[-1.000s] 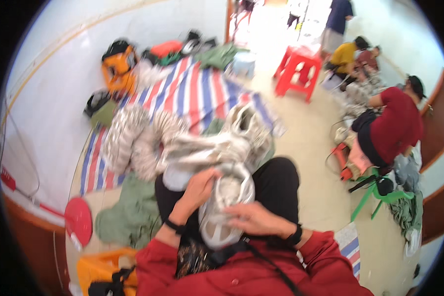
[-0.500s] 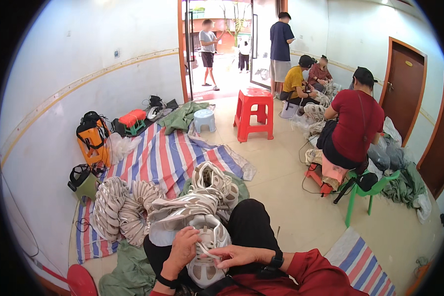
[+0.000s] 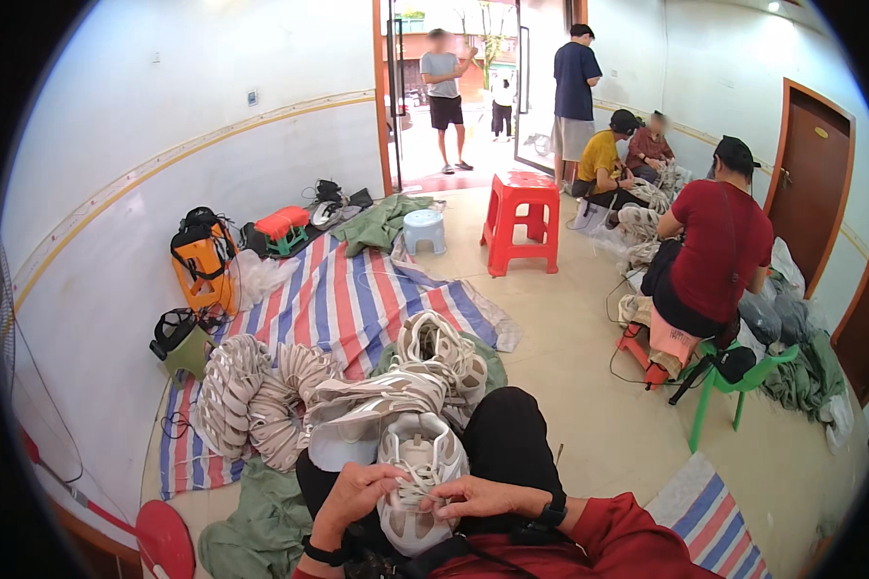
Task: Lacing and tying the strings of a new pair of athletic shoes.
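Observation:
A beige and white sneaker (image 3: 420, 534) rests on my lap between my hands, its white laces (image 3: 417, 480) running across the tongue. My left hand (image 3: 360, 494) is at the shoe's left side, thumb and fingertips pinched on a lace. From the right, my right hand (image 3: 481, 496) reaches over the shoe and grips a lace between thumb and forefinger. Just beyond lies another sneaker (image 3: 377, 398) on its side, sole toward me. Farther out sits a heap of similar shoes (image 3: 439, 349).
Stacked shoe uppers (image 3: 234, 396) lie on a striped tarp (image 3: 333, 289) at the left. A red stool (image 3: 523, 227) and a small blue stool (image 3: 425, 232) stand ahead. At the right a person in red (image 3: 716, 241) sits near a green chair (image 3: 743, 386). Others are near the doorway.
My hands have drawn closer together over the laces, the left shifting right. The whole view has swung slightly left. The person outside the door has turned and moved.

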### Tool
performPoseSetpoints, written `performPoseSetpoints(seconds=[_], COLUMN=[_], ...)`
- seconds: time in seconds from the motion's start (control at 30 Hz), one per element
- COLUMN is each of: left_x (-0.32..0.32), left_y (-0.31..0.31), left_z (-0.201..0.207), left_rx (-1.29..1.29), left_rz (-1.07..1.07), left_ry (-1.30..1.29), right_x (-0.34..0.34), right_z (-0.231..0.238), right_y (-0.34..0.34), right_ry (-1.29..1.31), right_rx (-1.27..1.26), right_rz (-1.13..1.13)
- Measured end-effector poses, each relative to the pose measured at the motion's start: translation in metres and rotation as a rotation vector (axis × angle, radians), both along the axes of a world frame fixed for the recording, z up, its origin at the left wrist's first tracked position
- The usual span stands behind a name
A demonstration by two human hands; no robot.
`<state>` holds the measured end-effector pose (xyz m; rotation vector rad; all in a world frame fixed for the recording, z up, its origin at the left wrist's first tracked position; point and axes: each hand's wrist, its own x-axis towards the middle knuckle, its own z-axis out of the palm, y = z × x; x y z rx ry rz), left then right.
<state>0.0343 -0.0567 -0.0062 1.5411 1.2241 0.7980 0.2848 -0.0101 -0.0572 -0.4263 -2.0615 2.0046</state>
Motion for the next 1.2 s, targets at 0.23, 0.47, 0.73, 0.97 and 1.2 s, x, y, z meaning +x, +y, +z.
performPoseSetpoints(seconds=[0.23, 0.47, 0.73, 0.97, 1.2], left_x=[0.01, 0.002, 0.009, 0.006, 0.008], left_y=[-0.009, 0.046, 0.038, 0.026, 0.029], left_z=[0.009, -0.052, -0.06, -0.052, -0.053], left_rx=[0.394, 0.752, 0.763, 0.671, 0.661], left_rz=[0.147, 0.16, 0.197, 0.15, 0.138], left_ry=[0.129, 0.332, 0.414, 0.495, 0.547], right_x=[-0.01, 0.009, 0.015, 0.0, -0.016], right_z=[0.032, 0.091, 0.038, 0.012, 0.005], right_y=[-0.013, 0.047, 0.114, 0.037, 0.021], right_ry=[0.059, 0.192, -0.145, -0.013, -0.116], right_rx=[-0.014, 0.313, 0.766, 0.746, 1.237], right_rz=[0.23, -0.47, -0.94, -0.524, -0.395])
